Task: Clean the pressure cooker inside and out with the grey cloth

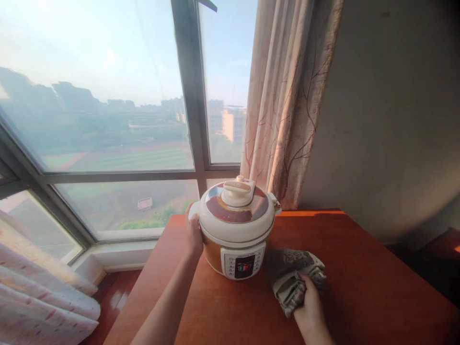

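Observation:
A white and golden-brown electric pressure cooker [233, 235] stands upright on a reddish-brown wooden table [352, 278]. Its lid is on, with a knob-like handle on top and a control panel facing me. My left hand [194, 235] grips the cooker's left side handle, the fingers partly hidden behind it. To the right of the cooker, my right hand [309, 297] is closed on a bunched, patterned grey-green cloth [296, 273]. The cloth lies close to the tabletop, beside the cooker's lower right side.
Large windows [108, 96] rise behind and to the left of the table. A patterned curtain [276, 105] hangs behind the cooker, and another curtain [39, 297] is at the lower left. A plain wall [388, 120] stands on the right.

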Action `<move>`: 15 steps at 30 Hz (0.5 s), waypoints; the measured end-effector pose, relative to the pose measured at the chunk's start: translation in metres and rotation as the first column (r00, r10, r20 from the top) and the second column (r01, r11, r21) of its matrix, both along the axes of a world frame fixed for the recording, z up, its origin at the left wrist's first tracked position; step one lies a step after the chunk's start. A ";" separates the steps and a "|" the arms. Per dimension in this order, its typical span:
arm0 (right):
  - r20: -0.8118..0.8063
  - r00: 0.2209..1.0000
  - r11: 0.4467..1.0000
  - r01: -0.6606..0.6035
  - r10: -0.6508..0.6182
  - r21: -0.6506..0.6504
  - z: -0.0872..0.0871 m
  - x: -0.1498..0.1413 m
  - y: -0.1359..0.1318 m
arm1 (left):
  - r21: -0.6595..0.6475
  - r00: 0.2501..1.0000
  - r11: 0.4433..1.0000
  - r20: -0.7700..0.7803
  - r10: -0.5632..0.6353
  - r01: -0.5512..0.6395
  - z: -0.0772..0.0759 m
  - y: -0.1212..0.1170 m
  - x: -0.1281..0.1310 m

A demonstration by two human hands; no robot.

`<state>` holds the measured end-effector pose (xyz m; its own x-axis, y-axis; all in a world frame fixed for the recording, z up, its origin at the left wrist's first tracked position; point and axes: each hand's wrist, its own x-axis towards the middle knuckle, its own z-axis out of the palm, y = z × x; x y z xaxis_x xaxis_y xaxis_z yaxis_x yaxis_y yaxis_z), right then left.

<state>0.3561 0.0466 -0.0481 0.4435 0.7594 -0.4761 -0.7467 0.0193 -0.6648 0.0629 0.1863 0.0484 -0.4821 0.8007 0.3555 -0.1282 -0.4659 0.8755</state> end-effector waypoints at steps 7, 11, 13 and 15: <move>0.128 0.989 0.997 0.062 -0.068 0.050 0.011 -0.084 -0.013 | -0.007 1.000 1.000 -0.003 0.001 -0.001 0.005 -0.003 0.004; 0.137 0.982 0.991 0.134 -0.132 -0.006 0.005 -0.110 -0.027 | -0.012 1.000 1.000 0.016 -0.003 0.003 0.005 -0.002 0.004; 0.152 0.982 0.993 0.115 -0.109 -0.029 -0.001 -0.116 -0.033 | -0.014 1.000 1.000 0.018 -0.002 0.002 0.005 -0.001 0.004; 0.152 0.987 0.996 0.067 -0.058 -0.056 -0.007 -0.120 -0.039 | -0.016 1.000 1.000 0.016 -0.006 0.006 0.005 -0.001 0.004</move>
<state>0.2360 0.0080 -0.0551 0.5594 0.6994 -0.4448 -0.6368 0.0191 -0.7708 0.0666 0.1853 0.0531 -0.4826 0.8091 0.3353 -0.1448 -0.4513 0.8806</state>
